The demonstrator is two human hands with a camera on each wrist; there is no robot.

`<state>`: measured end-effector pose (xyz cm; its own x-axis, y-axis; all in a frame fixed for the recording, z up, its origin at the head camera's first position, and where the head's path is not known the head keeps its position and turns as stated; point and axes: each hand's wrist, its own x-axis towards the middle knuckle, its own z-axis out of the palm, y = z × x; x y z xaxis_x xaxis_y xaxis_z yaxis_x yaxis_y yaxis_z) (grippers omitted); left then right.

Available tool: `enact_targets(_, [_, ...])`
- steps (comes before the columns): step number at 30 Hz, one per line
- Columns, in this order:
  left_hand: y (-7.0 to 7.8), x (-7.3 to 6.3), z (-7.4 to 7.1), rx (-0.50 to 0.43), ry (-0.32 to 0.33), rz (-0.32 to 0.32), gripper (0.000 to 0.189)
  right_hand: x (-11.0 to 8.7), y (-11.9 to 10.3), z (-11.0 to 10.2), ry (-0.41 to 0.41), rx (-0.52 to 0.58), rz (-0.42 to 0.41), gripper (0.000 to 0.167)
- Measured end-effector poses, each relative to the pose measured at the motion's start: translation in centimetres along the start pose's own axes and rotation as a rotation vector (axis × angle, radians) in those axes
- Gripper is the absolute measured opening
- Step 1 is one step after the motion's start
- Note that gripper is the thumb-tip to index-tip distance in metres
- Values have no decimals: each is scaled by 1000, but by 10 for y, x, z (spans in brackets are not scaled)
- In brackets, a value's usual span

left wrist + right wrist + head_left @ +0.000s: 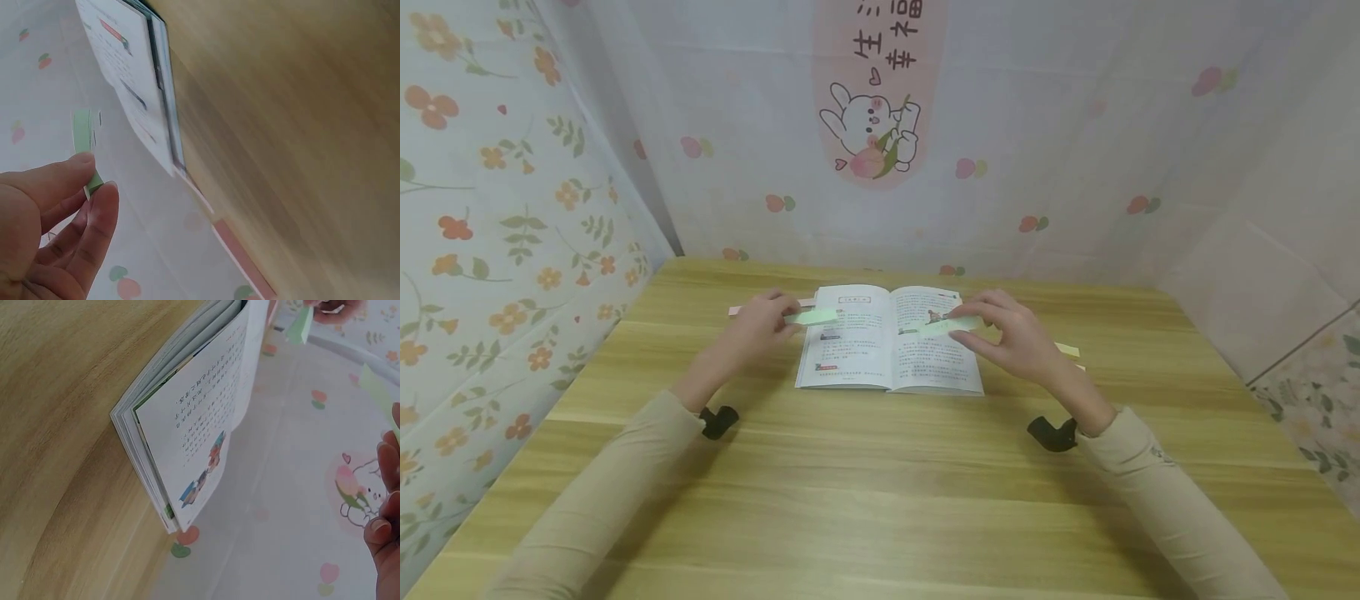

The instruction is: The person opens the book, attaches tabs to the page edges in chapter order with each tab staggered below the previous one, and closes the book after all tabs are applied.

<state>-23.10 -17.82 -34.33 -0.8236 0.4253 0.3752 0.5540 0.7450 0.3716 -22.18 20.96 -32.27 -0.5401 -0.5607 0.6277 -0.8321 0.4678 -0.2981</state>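
Note:
An open book (850, 358) with printed pages lies on the wooden table between the two hands. My left hand (767, 323) pinches a green sticky-note pad (816, 317) between thumb and fingertips, raised over the book's left page. In the left wrist view this narrow pad (82, 131) sticks up beyond the thumb. Over the right page, my right hand (1007, 332) holds a pale green sticky-note strip (943, 326) at the fingertips. The right wrist view catches that strip (377, 394) near its right edge, with the hand partly cut off.
Pink strips (745, 310) lie left of the book, one reaching its edge. Yellow strips (1067, 351) lie to the right, partly behind the right forearm. A patterned cloth (737, 125) hangs behind the table (880, 500). Black wrist mounts (721, 422) sit at both cuffs.

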Motion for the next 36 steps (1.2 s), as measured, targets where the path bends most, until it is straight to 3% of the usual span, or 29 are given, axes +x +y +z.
enact_targets(10, [-27, -9, -6, -10, -5, 18, 17, -2, 2, 2, -8, 5, -6, 27])
enact_targets(20, [-48, -16, -13, 1, -84, -98, 8, -3, 3, 3, -2, 4, -18, 28])
enact_targets(36, [-70, -25, -24, 95, -163, -142, 9, -5, 1, 2, -19, -9, 11, 28])
